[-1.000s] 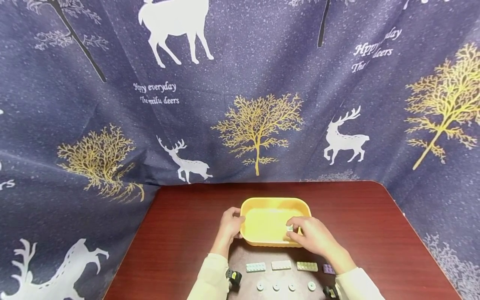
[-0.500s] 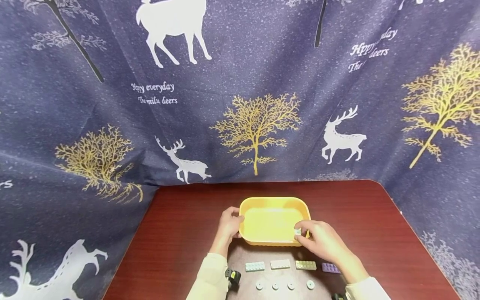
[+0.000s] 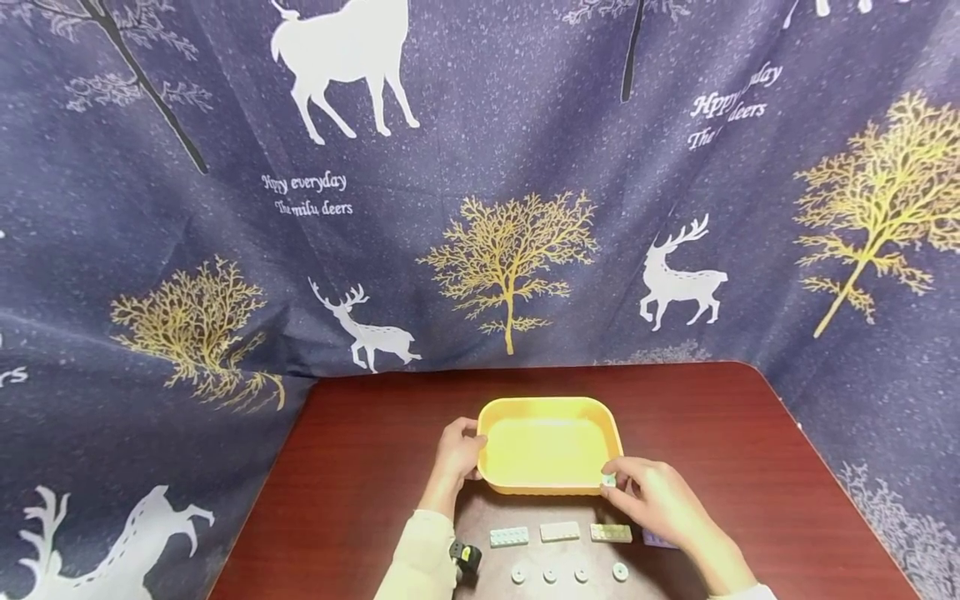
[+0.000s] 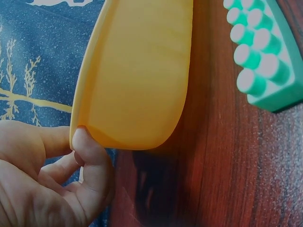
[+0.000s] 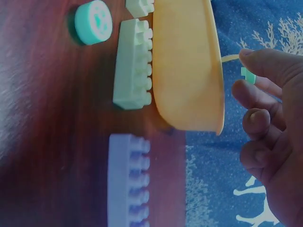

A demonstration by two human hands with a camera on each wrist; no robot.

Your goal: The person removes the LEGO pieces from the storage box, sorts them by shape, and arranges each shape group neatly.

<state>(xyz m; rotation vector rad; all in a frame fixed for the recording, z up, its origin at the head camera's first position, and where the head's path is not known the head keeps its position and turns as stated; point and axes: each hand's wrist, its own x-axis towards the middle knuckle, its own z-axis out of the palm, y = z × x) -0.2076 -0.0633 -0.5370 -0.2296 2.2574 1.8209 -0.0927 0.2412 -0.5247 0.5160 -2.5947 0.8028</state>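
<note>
A yellow plastic basin (image 3: 551, 488) stands on the table, and my left hand (image 3: 456, 450) holds its left end. The left wrist view shows the thumb (image 4: 92, 146) and fingers pinching the basin's rim. Over the basin's right front corner, my right hand (image 3: 658, 497) pinches a small light-green toy block (image 3: 608, 480) between thumb and fingers. Most of this block (image 5: 249, 75) is hidden by the fingers in the right wrist view. Below that hand lies a studded purple brick (image 3: 660, 540), partly covered by the wrist.
In front of the basin lie a light-blue brick (image 3: 509, 537), a white brick (image 3: 559, 532) and a pale-green brick (image 3: 611, 532) in a row. Several small round wheel-like pieces (image 3: 550, 576) line up nearer to me. A dark-blue printed cloth (image 3: 517, 250) hangs behind the table (image 3: 375, 467).
My right hand has moved right and towards me, from over the basin's inside to its right front corner, still pinching the small block. The left hand stays at the rim.
</note>
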